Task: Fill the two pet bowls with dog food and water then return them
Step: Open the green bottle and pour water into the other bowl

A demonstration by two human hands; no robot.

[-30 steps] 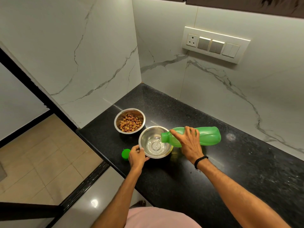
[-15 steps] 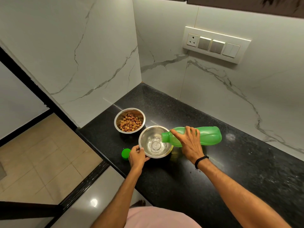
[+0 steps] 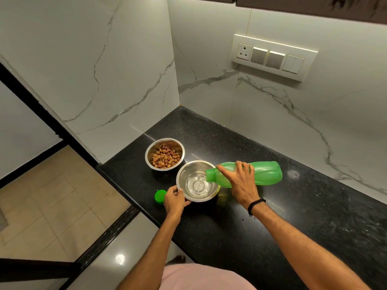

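Observation:
Two steel bowls stand on the black counter (image 3: 293,216) near its left corner. The far bowl (image 3: 150,162) holds brown dog food. The near bowl (image 3: 181,174) has a pool of water in its bottom. My right hand (image 3: 240,181) grips a green bottle (image 3: 266,173) lying on its side, its mouth over the near bowl's rim, and a thin stream of water runs into the bowl. My left hand (image 3: 174,200) holds that bowl's near-left rim. The bottle's green cap (image 3: 160,196) rests on the counter just left of my left hand.
Marble walls close the counter at the back and left. A switch panel (image 3: 272,57) is on the back wall. The counter's left edge drops to a tiled floor (image 3: 52,195). Bare counter stretches to the right of the bottle.
The water pool in the near bowl has grown a little. Both hands and the bottle have stayed almost still.

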